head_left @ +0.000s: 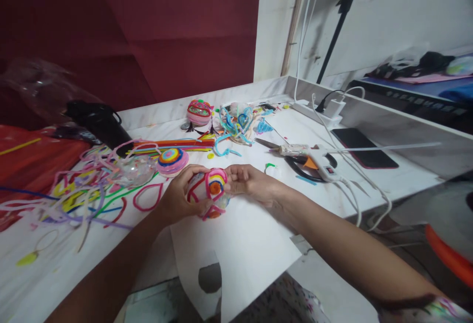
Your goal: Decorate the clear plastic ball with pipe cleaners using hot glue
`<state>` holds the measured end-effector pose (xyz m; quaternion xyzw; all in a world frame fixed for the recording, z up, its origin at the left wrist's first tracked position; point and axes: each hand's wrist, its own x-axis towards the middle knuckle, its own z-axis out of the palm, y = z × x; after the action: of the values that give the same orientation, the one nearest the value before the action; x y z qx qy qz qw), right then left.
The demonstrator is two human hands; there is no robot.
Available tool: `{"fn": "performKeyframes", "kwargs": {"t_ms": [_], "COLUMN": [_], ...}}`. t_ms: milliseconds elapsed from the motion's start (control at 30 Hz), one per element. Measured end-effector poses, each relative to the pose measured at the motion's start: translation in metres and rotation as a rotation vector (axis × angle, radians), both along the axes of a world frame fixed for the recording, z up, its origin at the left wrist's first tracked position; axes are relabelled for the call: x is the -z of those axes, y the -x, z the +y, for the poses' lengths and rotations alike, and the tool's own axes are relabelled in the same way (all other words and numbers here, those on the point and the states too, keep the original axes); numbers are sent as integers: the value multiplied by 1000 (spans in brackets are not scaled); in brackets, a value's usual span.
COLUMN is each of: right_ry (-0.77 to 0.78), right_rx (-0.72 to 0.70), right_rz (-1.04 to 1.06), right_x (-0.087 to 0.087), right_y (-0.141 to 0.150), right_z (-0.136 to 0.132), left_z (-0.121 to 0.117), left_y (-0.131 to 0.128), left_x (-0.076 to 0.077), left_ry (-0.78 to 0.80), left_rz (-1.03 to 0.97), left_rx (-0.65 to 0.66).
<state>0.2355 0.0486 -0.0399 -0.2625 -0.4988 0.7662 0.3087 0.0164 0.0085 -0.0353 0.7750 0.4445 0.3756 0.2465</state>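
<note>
Between my hands is a clear ball decorated with coloured pipe cleaners (210, 191), with pink lines and small rainbow and orange patches. My left hand (179, 197) wraps round its left side, the thumb lying along the lower front. At the ball's right side, my right hand (246, 181) presses its bent fingertips against the decoration; whether a small piece sits between them is hidden. Below the ball lies a sheet of white paper (244, 254) with a cut-out hole, hanging over the table edge. Just behind my left hand rests a pink dome with rainbow rings (172, 160).
Loose pipe cleaners (88, 190) tangle on the left beside a black hot-air tool or bottle (98, 123). A finished-looking pink ball (199, 112) stands behind. To the right are scissors (268, 144), a glue gun (320, 160) with its cord, a phone (364, 146) and a power strip (310, 111).
</note>
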Motion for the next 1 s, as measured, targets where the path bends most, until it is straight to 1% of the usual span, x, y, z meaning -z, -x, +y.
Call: {"fn": "performKeyframes", "kwargs": {"t_ms": [167, 333, 467, 600, 800, 900, 1000], "right_ry": [11, 28, 67, 92, 105, 125, 130], "right_rx": [0, 29, 45, 58, 82, 94, 101], "right_rz": [31, 55, 100, 140, 176, 175, 171], "right_x": [0, 1, 0, -1, -1, 0, 2], "right_y": [1, 2, 4, 7, 7, 6, 6], "right_z": [-4, -9, -15, -21, -27, -28, -29], "left_z": [1, 0, -1, -2, -5, -6, -6], "left_y": [2, -1, 1, 7, 7, 5, 4], "left_x": [2, -5, -8, -10, -14, -17, -22], "left_ry": [54, 92, 139, 134, 156, 112, 30], "left_rz": [-67, -124, -119, -73, 4, 38, 135], "left_rx": [30, 75, 109, 132, 110, 100, 93]}}
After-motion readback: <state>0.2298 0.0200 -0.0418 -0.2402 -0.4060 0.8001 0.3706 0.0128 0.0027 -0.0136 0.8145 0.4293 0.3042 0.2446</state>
